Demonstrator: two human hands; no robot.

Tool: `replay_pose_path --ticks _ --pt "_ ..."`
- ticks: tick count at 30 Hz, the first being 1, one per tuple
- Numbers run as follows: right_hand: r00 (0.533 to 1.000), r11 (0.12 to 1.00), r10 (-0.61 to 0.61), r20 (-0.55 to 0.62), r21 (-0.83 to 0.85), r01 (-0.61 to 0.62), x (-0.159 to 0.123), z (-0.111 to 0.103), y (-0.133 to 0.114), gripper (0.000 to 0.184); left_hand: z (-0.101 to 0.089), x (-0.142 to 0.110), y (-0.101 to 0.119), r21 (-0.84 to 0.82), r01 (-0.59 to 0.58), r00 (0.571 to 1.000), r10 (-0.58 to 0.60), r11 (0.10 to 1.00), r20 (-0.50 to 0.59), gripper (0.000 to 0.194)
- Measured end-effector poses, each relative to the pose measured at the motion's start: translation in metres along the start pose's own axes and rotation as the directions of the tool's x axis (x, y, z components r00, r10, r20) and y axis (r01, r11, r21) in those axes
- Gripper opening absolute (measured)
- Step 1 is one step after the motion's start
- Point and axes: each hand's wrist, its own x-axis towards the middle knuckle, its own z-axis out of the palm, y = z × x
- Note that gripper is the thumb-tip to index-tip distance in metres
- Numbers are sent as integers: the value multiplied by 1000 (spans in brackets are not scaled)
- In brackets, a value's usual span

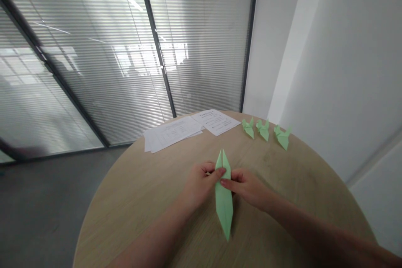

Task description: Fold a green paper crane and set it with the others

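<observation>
Between the thumbs and fingers of the left hand (201, 182) and right hand (246, 186), a folded green paper (224, 203) is pinched at its upper middle, its split tip pointing away, above the round wooden bench (135, 201). Beyond lie printed sheets (176, 133) and, to their right, three green origami birds (263, 130).

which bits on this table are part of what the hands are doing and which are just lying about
In hand:
- folded green paper, held by the left hand and right hand

Lying about:
- three small green figures, untouched, though the matching colour suggests a link
- printed sheets, untouched
</observation>
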Motion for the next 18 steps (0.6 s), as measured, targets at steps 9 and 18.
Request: replay_pose_path --ticks 9,18 --pt "997 1000 2 73 -1 -2 -1 1 -5 51 -2 -2 5 -128 -6 1000 9 992 17 38" --pt "983 997 54 173 -70 -42 -4 3 -8 46 -5 -2 11 -196 -6 982 -31 981 -185 36"
